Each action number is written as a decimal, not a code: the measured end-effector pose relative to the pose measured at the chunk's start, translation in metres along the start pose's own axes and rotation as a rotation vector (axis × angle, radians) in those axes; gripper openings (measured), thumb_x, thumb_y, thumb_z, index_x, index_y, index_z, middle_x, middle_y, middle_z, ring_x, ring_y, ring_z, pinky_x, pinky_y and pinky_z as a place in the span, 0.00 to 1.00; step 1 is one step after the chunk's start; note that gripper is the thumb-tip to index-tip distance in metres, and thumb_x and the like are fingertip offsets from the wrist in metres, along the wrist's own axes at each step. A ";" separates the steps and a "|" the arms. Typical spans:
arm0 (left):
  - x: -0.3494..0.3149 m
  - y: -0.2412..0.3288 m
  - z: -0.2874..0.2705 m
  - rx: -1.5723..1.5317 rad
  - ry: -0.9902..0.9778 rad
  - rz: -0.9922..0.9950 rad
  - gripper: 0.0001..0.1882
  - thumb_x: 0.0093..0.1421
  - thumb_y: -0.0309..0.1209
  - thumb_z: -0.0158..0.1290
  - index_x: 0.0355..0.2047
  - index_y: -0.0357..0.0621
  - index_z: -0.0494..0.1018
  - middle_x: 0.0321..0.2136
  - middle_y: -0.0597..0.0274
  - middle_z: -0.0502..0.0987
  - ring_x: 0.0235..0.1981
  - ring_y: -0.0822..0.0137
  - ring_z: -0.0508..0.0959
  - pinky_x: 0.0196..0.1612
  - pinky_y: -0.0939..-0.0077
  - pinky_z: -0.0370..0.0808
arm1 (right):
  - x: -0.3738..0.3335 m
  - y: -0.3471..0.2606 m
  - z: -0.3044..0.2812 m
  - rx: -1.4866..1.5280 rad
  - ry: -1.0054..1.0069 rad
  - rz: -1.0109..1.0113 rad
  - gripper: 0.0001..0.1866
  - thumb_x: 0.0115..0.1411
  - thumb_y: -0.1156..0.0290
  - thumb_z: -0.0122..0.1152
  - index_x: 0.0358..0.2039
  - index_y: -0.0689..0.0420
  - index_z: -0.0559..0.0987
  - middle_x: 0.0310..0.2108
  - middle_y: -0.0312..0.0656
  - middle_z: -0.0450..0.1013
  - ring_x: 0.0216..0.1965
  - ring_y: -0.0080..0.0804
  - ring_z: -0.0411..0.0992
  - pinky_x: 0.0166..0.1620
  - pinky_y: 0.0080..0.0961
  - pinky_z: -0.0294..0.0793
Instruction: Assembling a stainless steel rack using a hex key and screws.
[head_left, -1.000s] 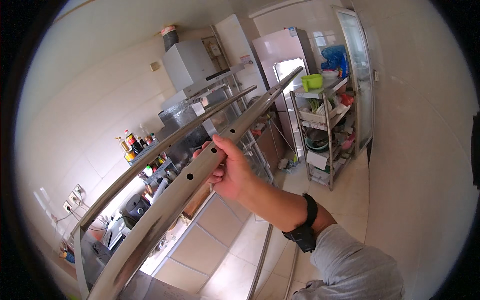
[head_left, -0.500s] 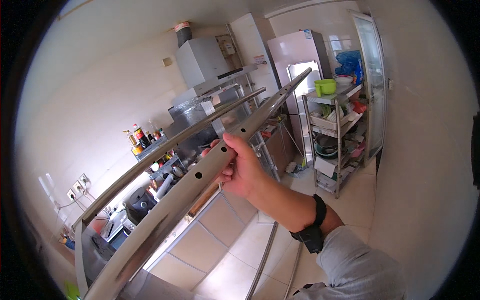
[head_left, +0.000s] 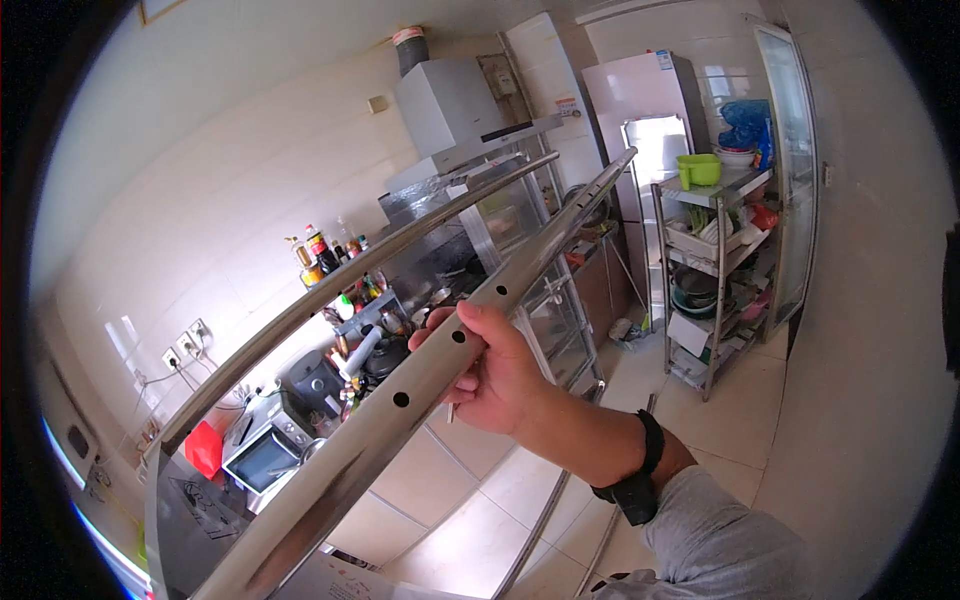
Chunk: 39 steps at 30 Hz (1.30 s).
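Note:
My right hand (head_left: 500, 372) wraps round a long, shiny metal tube (head_left: 425, 385) with dark round holes along it. The thumb lies on top and the fingers curl underneath. Slanting from lower left to upper right, the tube points toward the fridge. Farther left a second, thinner metal tube (head_left: 330, 285) runs roughly alongside it. At the lower left, a flat metal piece (head_left: 152, 515) stands near both tubes; how they join cannot be made out. Above my grey sleeve, a black strap with a small box (head_left: 635, 490) circles my right forearm. My left hand is out of view.
To the right stands a metal shelf rack (head_left: 718, 285) with a green basin (head_left: 698, 170) on top. Behind it are a fridge (head_left: 640, 95) and a glass door (head_left: 790, 170). A counter with a microwave (head_left: 265, 460) and bottles runs left, below a range hood (head_left: 450, 105).
The room has shifted rightward in view, bringing the microwave and a red item more into sight. My right hand has moved slightly right and down in the picture, still gripping the tube.

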<state>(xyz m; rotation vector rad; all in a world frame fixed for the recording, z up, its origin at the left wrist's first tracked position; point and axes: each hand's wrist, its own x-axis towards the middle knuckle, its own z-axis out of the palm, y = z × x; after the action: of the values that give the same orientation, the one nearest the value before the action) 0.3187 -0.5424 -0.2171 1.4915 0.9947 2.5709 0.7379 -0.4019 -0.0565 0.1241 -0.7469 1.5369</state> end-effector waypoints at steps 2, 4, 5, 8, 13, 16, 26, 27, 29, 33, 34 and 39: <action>-0.001 0.003 -0.004 0.014 0.019 0.005 0.41 0.36 0.40 0.65 0.47 0.32 0.61 0.39 0.50 0.70 0.36 0.61 0.71 0.40 0.64 0.69 | -0.002 0.007 0.005 -0.002 -0.041 0.014 0.13 0.54 0.55 0.56 0.32 0.49 0.75 0.33 0.41 0.74 0.13 0.15 0.57 0.17 0.12 0.56; -0.002 0.009 -0.008 0.028 0.039 0.015 0.41 0.36 0.40 0.65 0.47 0.32 0.61 0.39 0.50 0.70 0.36 0.61 0.70 0.40 0.64 0.69 | 0.000 0.014 0.010 0.005 -0.084 0.029 0.13 0.54 0.55 0.55 0.32 0.50 0.74 0.33 0.40 0.74 0.13 0.15 0.57 0.17 0.12 0.56; -0.003 0.014 -0.010 0.037 0.048 0.020 0.41 0.36 0.40 0.65 0.47 0.32 0.61 0.39 0.50 0.70 0.36 0.61 0.70 0.40 0.64 0.69 | 0.000 0.018 0.014 0.009 -0.102 0.021 0.13 0.54 0.55 0.55 0.32 0.50 0.74 0.33 0.40 0.74 0.13 0.15 0.57 0.17 0.12 0.56; -0.005 0.023 -0.017 0.054 0.076 0.031 0.41 0.36 0.40 0.65 0.47 0.32 0.61 0.39 0.51 0.70 0.36 0.61 0.70 0.40 0.64 0.69 | 0.005 0.025 0.022 0.025 -0.107 0.024 0.13 0.54 0.55 0.55 0.31 0.51 0.74 0.32 0.40 0.74 0.13 0.15 0.58 0.17 0.11 0.56; -0.009 0.035 -0.025 0.071 0.106 0.042 0.41 0.36 0.41 0.65 0.48 0.32 0.61 0.39 0.51 0.69 0.36 0.61 0.70 0.39 0.64 0.69 | 0.013 0.034 0.013 0.050 -0.074 0.066 0.13 0.54 0.55 0.56 0.30 0.51 0.74 0.31 0.39 0.73 0.12 0.15 0.57 0.17 0.12 0.56; -0.012 0.049 -0.039 0.077 0.134 0.067 0.42 0.36 0.41 0.65 0.48 0.32 0.60 0.39 0.51 0.69 0.36 0.60 0.70 0.39 0.63 0.69 | 0.019 0.042 0.017 0.059 -0.067 0.097 0.13 0.54 0.55 0.56 0.30 0.50 0.74 0.31 0.38 0.74 0.12 0.15 0.58 0.16 0.12 0.56; -0.013 0.056 -0.045 0.261 0.334 0.102 0.44 0.35 0.48 0.65 0.47 0.33 0.59 0.39 0.52 0.68 0.39 0.60 0.68 0.40 0.63 0.68 | 0.040 0.067 0.029 0.071 -0.173 0.170 0.12 0.53 0.56 0.57 0.30 0.50 0.74 0.33 0.40 0.74 0.12 0.15 0.58 0.16 0.12 0.54; -0.013 0.057 -0.048 0.261 0.332 0.103 0.44 0.35 0.48 0.65 0.47 0.33 0.59 0.39 0.52 0.68 0.39 0.60 0.68 0.40 0.63 0.68 | 0.042 0.069 0.030 0.069 -0.166 0.176 0.11 0.53 0.56 0.57 0.31 0.49 0.74 0.33 0.40 0.74 0.12 0.15 0.58 0.16 0.12 0.55; -0.012 0.057 -0.051 0.258 0.329 0.106 0.44 0.35 0.49 0.65 0.47 0.33 0.59 0.39 0.52 0.68 0.39 0.60 0.68 0.40 0.63 0.68 | 0.043 0.075 0.032 0.069 -0.163 0.195 0.11 0.53 0.56 0.57 0.31 0.49 0.74 0.33 0.40 0.74 0.12 0.15 0.58 0.16 0.12 0.55; -0.013 0.057 -0.058 0.260 0.332 0.114 0.44 0.35 0.49 0.65 0.47 0.33 0.59 0.39 0.52 0.68 0.39 0.60 0.68 0.40 0.64 0.68 | 0.044 0.090 0.041 0.086 -0.148 0.241 0.10 0.53 0.57 0.57 0.31 0.48 0.74 0.33 0.41 0.74 0.12 0.16 0.58 0.16 0.12 0.55; -0.014 0.057 -0.060 0.263 0.334 0.117 0.44 0.35 0.49 0.65 0.47 0.33 0.59 0.39 0.52 0.68 0.39 0.61 0.68 0.40 0.64 0.68 | 0.045 0.093 0.042 0.085 -0.155 0.248 0.10 0.53 0.57 0.57 0.31 0.48 0.74 0.33 0.41 0.74 0.12 0.16 0.58 0.16 0.12 0.55; -0.012 0.063 -0.063 0.259 0.332 0.114 0.45 0.35 0.49 0.65 0.47 0.34 0.59 0.40 0.52 0.68 0.39 0.61 0.68 0.40 0.64 0.68 | 0.050 0.107 0.051 0.104 -0.195 0.259 0.09 0.54 0.57 0.57 0.30 0.48 0.74 0.33 0.41 0.74 0.12 0.16 0.58 0.16 0.12 0.55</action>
<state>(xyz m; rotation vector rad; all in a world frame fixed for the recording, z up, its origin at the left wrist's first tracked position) 0.2946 -0.6286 -0.2152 1.2177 1.3600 2.9332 0.6137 -0.3778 -0.0321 0.2663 -0.8625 1.8299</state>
